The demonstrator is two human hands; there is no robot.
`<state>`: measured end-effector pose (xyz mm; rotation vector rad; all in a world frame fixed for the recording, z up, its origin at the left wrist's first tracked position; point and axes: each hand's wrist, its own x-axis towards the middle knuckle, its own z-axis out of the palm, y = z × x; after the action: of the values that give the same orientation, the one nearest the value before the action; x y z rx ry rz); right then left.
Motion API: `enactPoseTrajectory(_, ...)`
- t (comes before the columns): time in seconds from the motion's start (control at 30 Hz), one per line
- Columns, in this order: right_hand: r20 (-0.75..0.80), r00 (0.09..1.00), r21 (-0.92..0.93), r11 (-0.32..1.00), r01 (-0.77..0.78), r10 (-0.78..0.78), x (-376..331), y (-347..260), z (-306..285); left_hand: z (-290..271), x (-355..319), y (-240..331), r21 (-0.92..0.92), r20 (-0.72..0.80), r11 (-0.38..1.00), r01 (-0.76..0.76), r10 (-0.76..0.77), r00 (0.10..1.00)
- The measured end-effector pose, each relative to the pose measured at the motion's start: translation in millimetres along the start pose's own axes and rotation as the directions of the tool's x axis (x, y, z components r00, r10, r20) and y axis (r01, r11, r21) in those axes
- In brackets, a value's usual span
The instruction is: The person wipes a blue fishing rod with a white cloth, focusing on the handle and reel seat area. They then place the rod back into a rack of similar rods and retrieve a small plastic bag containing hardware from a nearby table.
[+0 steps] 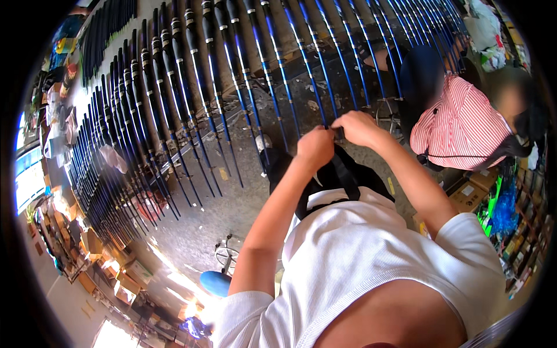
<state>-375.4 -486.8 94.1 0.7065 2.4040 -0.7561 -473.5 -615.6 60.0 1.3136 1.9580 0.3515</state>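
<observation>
The rod [301,55] in hand is one of the long dark-and-blue shafts in the row; its near end sits between the two hands, and its long axis runs up and slightly left from there, away from the person, toward the picture's top edge. The right hand [357,127] is closed over that near end with the fingers curled down around it, and the left hand [316,146] is bunched just beside and a little below, touching or nearly touching the same end; whether the left fingers actually pinch the shaft cannot be told. The right hand lies slightly further along the rod. On both sides the other rods [174,104] fan out parallel over the grey floor [232,203]. A seated person in a striped shirt [461,127] is close on the right.
</observation>
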Motion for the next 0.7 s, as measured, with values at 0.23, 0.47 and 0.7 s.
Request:
enactPoseTrajectory(0.23,-0.384,0.919,-0.006,0.996,0.094,-0.09,46.1,13.2,-49.1,-42.0,50.9,-9.1,-0.12,-0.409,0.992,0.037,-0.083,0.909)
enactPoseTrajectory(0.47,-0.189,0.945,-0.064,0.964,0.26,-0.267,-18.8,14.3,-7.2,-32.4,-12.6,16.1,0.003,-0.212,0.999,0.037,-0.035,0.977)
enactPoseTrajectory(0.7,-0.326,0.854,-0.161,0.914,0.372,-0.405,-3.7,28.0,52.5,14.8,-21.8,11.2,0.326,-0.154,0.943,0.064,-0.014,0.988)
